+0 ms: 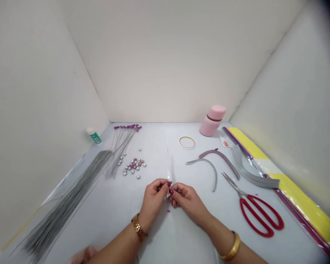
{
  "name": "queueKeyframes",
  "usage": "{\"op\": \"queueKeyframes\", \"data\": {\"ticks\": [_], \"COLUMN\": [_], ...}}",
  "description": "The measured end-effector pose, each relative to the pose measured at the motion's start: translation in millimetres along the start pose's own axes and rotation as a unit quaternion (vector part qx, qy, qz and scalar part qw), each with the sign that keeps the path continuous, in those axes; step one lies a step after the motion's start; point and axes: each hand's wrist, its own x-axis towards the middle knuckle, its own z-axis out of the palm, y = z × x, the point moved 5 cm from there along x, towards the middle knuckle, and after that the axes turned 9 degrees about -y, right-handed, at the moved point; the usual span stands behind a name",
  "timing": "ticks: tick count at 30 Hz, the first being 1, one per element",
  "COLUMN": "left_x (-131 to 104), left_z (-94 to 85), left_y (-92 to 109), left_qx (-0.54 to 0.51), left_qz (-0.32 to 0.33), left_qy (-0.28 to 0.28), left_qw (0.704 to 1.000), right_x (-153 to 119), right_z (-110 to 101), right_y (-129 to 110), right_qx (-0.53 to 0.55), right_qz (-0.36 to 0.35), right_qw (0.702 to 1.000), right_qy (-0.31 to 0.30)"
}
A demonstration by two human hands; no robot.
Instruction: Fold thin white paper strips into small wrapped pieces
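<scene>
In front of me, at the middle of the white table, my left hand and my right hand meet with thumbs and fingertips pinched together. Between them is a narrow, shiny silver-white paper strip, its free length pointing away from me. The fingers hide most of the held end. A small purple scrap lies just below the fingertips. Left of the hands, a loose group of small folded paper stars in silver, pink and purple is spread on the table.
Left are a bundle of grey wires, purple-tipped wires and a glue stick. Right are red-handled scissors, curved paper strips, a tape ring, a pink bottle and packed coloured sheets. White walls enclose the table.
</scene>
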Motion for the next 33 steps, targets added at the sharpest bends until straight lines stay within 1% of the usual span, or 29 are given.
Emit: {"op": "queueKeyframes", "data": {"ticks": [4, 8, 12, 15, 20, 24, 26, 30, 33], "left_x": [-2.6, -3.5, -1.6, -1.9, -6.9, -9.7, -9.9, -10.2, -11.3], "left_z": [-3.2, -4.7, -3.5, -1.4, 0.3, 0.7, 1.5, 4.4, 6.5], "left_y": [-0.2, 4.2, 5.7, 5.2, 9.3, 16.3, 19.1, 21.3, 20.8], "left_qx": [0.010, 0.031, 0.067, 0.116, 0.212, 0.290, 0.319, 0.349, 0.350], "left_qz": [0.005, 0.013, 0.018, 0.019, 0.039, 0.080, 0.105, 0.146, 0.158], "left_qy": [0.024, 0.039, 0.030, 0.014, 0.010, 0.022, 0.019, -0.005, -0.021], "left_qw": [1.000, 0.999, 0.997, 0.993, 0.976, 0.953, 0.942, 0.926, 0.923], "right_x": [0.4, -0.1, -0.5, -0.8, -1.1, -0.7, -0.8, -1.0, -0.4], "right_z": [0.5, -0.5, -5.2, -8.8, -10.0, -9.1, -8.8, -7.6, -7.0], "right_y": [-2.1, -3.8, -3.4, -2.9, -2.6, -2.4, -2.8, -4.0, -4.1], "right_qx": [0.002, 0.004, 0.008, 0.012, 0.020, 0.025, 0.026, 0.028, 0.030], "right_qz": [0.005, 0.006, 0.001, -0.005, -0.008, -0.007, -0.005, 0.001, 0.003], "right_qw": [1.000, 1.000, 0.998, 0.996, 0.995, 0.996, 0.996, 0.996, 0.997], "right_qy": [0.005, 0.020, 0.058, 0.084, 0.096, 0.090, 0.088, 0.081, 0.076]}}
